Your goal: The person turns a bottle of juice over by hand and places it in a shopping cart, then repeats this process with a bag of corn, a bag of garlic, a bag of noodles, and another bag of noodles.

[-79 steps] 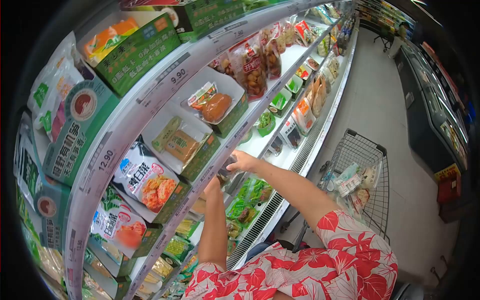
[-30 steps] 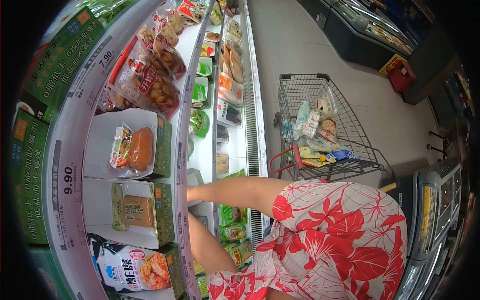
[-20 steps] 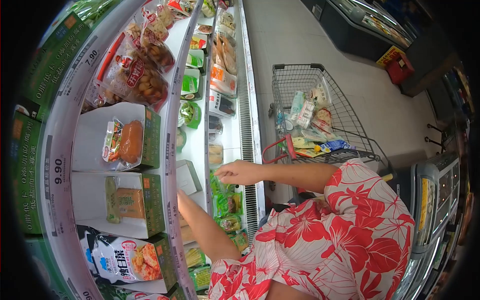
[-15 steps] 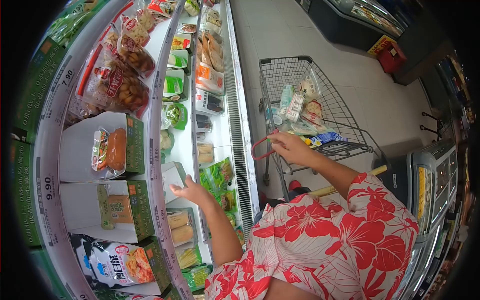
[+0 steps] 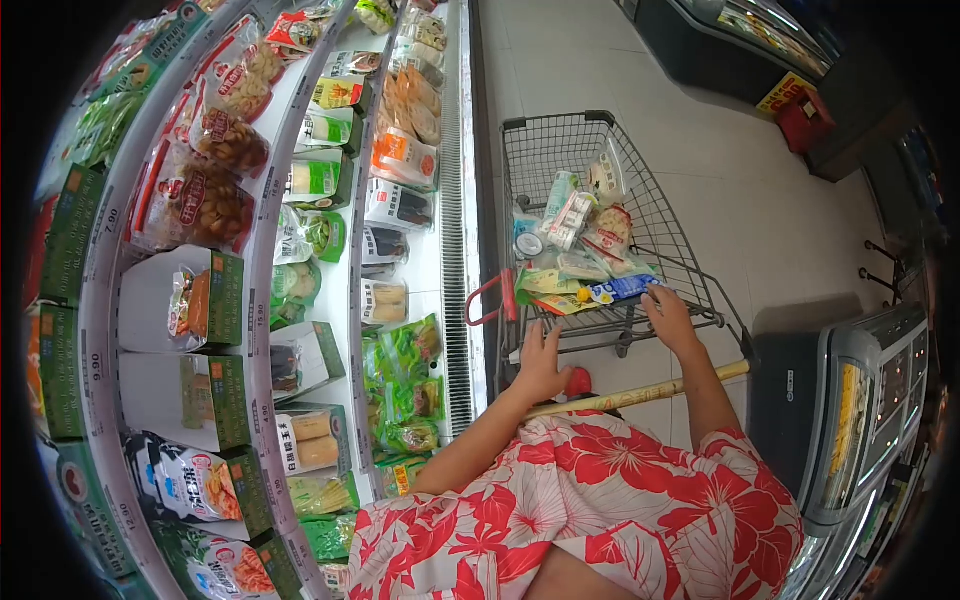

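Observation:
My left hand [image 5: 542, 365] is open, fingers stretched toward the near left corner of the wire shopping cart [image 5: 690, 220]. My right hand [image 5: 670, 320] is over the cart's near right part, its fingers apart, with the fingertips right at the end of a blue packet [image 5: 622, 289]. Beside that packet lies a yellow-green packet [image 5: 550, 284]. Farther in are several wrapped foods, among them a bag with a red label [image 5: 610, 230] and a round-lidded container [image 5: 530, 243]. A red loop handle [image 5: 490, 298] stands at the cart's left near corner. The yellowish push bar [image 5: 640, 392] passes below my wrists.
A refrigerated shelf [image 5: 300, 200] with packaged foods runs along the left, edged by a dark grille [image 5: 457, 250]. At right stands a grey freezer case [image 5: 840, 380]. A red box [image 5: 805, 120] is at the far right, and tiled floor [image 5: 560, 60] lies beyond the cart.
My left hand has moved from the shelf to the cart. My right hand has let go of the red loop handle and shifted right, to the blue packet. The view has shifted slightly.

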Motion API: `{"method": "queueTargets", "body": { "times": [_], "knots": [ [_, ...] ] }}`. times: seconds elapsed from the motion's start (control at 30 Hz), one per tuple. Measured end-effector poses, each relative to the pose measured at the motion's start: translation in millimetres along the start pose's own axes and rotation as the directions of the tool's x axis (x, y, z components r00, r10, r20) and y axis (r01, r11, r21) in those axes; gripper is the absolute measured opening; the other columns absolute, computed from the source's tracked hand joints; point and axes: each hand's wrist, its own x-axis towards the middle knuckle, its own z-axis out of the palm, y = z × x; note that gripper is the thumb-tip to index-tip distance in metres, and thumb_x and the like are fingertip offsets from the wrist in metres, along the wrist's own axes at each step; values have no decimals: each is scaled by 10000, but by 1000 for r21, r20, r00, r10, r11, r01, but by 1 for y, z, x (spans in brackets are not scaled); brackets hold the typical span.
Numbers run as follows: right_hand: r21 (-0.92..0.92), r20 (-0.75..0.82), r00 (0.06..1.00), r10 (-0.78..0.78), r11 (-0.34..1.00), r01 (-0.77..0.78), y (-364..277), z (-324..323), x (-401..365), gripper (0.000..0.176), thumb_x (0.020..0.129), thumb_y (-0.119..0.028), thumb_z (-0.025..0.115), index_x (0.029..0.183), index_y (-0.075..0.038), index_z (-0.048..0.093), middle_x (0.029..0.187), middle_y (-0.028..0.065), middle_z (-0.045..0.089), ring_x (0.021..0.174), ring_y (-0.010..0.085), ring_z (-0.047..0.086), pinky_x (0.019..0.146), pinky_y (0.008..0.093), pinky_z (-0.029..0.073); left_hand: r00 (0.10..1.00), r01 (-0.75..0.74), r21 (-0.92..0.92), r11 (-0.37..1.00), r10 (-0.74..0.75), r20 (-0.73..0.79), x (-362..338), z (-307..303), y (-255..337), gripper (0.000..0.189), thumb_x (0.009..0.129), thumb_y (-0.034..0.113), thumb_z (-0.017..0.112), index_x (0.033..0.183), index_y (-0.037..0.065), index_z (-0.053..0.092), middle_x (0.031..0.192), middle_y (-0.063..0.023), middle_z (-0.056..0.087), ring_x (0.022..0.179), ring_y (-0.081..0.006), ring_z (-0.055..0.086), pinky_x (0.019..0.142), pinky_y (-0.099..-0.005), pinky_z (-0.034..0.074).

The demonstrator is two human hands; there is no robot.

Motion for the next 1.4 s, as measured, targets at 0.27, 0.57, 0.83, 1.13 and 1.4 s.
{"method": "queueTargets", "body": {
  "times": [0.27, 0.57, 0.83, 1.13, 1.4],
  "knots": [
    [-148, 124, 972, -198, 965, 215, 27, 8, 19, 263, 900, -221, 498, 1005, -4, 603, 872, 178, 661, 813, 342, 626, 732, 447, 471, 974, 56, 116, 992, -80, 214, 20, 3, 3, 760, 792, 282, 660, 1403, 73, 259, 1438, -220, 282, 1359, -368, 265, 1109, -516, 171],
    [-150, 78, 962, -260, 951, 270, 38, 17, 31, 208, 870, -197, 508, 920, -15, 595, 743, 169, 651, 686, 343, 628, 685, 462, 478, 947, 171, 347, 922, -251, 200, 38, 17, 6, 923, 804, 404, 669, 1399, -53, 130, 1453, -191, 248, 1350, -325, 297, 1085, -544, 168],
    [-145, -30, 992, -120, 983, 115, 30, 15, 38, 245, 873, -249, 498, 879, -33, 613, 694, 169, 647, 663, 346, 630, 647, 468, 493, 972, 112, 339, 934, -174, 159, 57, 16, -1, 842, 763, 315, 685, 1388, 10, 209, 1394, -165, 340, 1317, -295, 344, 1057, -550, 224],
    [-125, -296, 948, -118, 989, 84, 62, 31, 74, 238, 837, -266, 530, 767, -57, 622, 656, 164, 635, 623, 337, 625, 608, 455, 497, 977, 104, 378, 920, -165, 132, 106, 27, -10, 809, 761, 294, 698, 1356, -12, 243, 1340, -198, 404, 1260, -332, 425, 1008, -512, 284],
    [-122, -302, 948, -104, 990, 70, 94, 24, 156, 222, 825, -258, 548, 745, -63, 618, 651, 142, 636, 598, 325, 617, 583, 444, 489, 973, 104, 383, 918, -174, 152, 189, 31, -6, 754, 774, 273, 682, 1333, -20, 269, 1339, -205, 394, 1279, -335, 389, 1016, -531, 280]
  ]
}}
